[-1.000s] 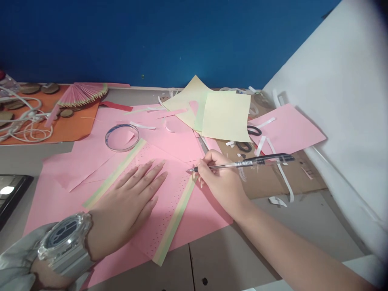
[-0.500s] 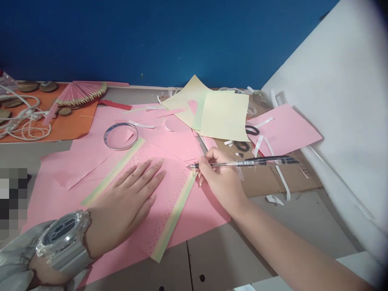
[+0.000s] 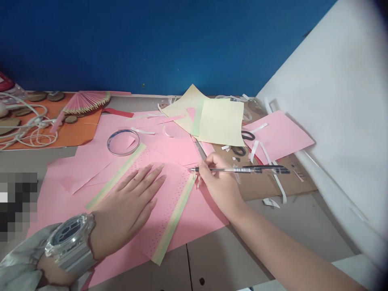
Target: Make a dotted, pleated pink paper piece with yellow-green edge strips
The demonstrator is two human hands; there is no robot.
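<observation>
My left hand (image 3: 130, 206) lies flat, fingers stretched, on a pink paper sheet (image 3: 165, 188) edged on two sides with yellow and green strips (image 3: 173, 226). Rows of small dark dots run along the inside of both strips. My right hand (image 3: 220, 182) is closed around a clear pen (image 3: 239, 170) with a black cap on its back end. The pen lies nearly level, its tip pointing left at the sheet's upper right corner, near the end of the dotted rows. Whether the tip touches the paper I cannot tell. Larger pink paper (image 3: 209, 218) lies underneath.
A tape roll (image 3: 108, 143) sits behind my left hand. Yellow sheets (image 3: 222, 123) partly cover black-handled scissors (image 3: 239, 150) on cardboard (image 3: 251, 190). A folded pink fan (image 3: 86, 102) and white cables (image 3: 38, 121) lie on orange paper (image 3: 83, 137). A blue wall (image 3: 169, 44) stands behind.
The view has shifted slightly, so the far items appear lower. My left hand stays flat on the sheet, and my right hand keeps the pen near the same corner.
</observation>
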